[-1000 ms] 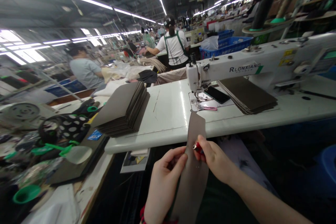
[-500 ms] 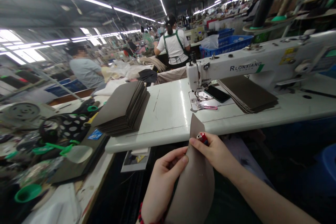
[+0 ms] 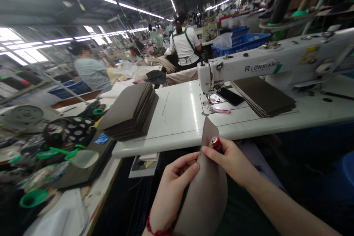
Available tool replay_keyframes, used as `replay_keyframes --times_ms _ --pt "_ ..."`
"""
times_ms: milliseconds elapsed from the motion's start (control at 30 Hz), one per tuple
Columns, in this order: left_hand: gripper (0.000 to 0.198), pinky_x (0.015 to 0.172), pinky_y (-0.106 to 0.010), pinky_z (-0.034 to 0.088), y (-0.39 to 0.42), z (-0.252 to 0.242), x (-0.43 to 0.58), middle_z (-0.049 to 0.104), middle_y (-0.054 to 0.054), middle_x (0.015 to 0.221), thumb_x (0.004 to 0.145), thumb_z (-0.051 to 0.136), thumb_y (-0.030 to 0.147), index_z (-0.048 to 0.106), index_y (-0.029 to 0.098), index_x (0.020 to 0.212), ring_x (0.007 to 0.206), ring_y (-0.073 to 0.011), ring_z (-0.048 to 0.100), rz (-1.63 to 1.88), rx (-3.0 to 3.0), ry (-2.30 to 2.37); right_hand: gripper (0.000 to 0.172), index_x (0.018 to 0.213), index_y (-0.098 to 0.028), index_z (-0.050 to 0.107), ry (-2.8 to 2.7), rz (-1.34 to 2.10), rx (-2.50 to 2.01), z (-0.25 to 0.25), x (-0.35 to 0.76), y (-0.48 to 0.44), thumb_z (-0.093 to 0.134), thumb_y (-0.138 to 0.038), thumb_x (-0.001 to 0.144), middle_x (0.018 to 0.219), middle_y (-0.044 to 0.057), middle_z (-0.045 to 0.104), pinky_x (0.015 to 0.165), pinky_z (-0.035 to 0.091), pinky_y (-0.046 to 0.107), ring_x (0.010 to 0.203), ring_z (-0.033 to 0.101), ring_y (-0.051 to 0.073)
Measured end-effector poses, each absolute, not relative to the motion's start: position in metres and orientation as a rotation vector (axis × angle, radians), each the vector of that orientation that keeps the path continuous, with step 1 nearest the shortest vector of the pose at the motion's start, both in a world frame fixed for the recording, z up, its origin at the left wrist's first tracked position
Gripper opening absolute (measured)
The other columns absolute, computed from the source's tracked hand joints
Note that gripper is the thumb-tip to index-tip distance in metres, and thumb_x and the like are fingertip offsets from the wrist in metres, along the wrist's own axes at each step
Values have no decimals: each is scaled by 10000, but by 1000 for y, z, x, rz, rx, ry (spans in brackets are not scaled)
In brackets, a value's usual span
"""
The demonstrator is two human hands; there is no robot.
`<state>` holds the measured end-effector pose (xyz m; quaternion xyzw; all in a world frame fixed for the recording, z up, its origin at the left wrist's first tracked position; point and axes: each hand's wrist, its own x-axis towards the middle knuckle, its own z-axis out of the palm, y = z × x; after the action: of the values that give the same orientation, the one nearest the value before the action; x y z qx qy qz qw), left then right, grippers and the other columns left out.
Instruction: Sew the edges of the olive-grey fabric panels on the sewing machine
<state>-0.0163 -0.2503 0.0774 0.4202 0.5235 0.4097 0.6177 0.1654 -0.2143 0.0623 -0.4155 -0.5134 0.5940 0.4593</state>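
A thin grey-brown sheet [image 3: 206, 195], curved and held on edge, hangs in front of the table between my two hands. My left hand [image 3: 177, 184] is closed, thumb and forefinger pinching its left edge. Higher up, my right hand [image 3: 229, 158] presses a thumb on the same sheet near its upper end. A red cigarette lighter [image 3: 216, 143] is also gripped in that right hand, metal top outward, with no flame visible. The fingers behind the sheet are hidden. Beyond my hands, a pair of pink-handled thread snips [image 3: 221, 111] lies by the sewing machine's needle.
A white sewing machine [image 3: 249, 68] stands on the pale table [image 3: 177, 110]. A thick stack of similar sheets [image 3: 127, 112] sits at the left, another stack [image 3: 264, 96] under the machine arm beside a phone [image 3: 231, 96]. Clutter covers the left bench; people work farther back.
The view has shifted slightly, and the sheet's upper tip appears a little higher and farther right. Both hands keep their hold; the lighter has turned slightly in my right hand.
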Motion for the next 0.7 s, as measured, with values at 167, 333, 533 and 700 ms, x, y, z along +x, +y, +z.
replay_keyframes --times_ms 167,333,533,700 --pt "381 686 -205 445 -251 77 -15 659 -41 860 781 752 331 688 211 1136 757 -135 568 952 974 1208 324 716 -194 455 -1369 1400 -1062 63 165 -218 661 -420 826 636 -67 424 526 318 217 586 385 86" --pt "379 709 -206 449 -251 78 -15 661 -45 885 785 750 327 682 211 1139 790 -141 575 965 973 1195 287 777 -192 496 -1423 1420 -1059 64 165 -219 696 -398 800 683 -62 463 542 340 214 610 416 89" --pt "410 665 -183 427 -252 78 -19 609 -22 853 817 717 329 641 220 1205 749 -116 543 955 983 1191 356 756 -190 487 -1382 1438 -1020 64 172 -220 474 -500 931 671 -46 436 559 349 223 626 414 100" --pt "372 652 -176 418 -251 81 -16 607 -16 815 803 732 327 668 209 1150 723 -107 525 957 1018 1193 304 774 -198 494 -1451 1369 -1095 62 170 -224 638 -457 839 690 -51 475 540 354 214 618 434 99"
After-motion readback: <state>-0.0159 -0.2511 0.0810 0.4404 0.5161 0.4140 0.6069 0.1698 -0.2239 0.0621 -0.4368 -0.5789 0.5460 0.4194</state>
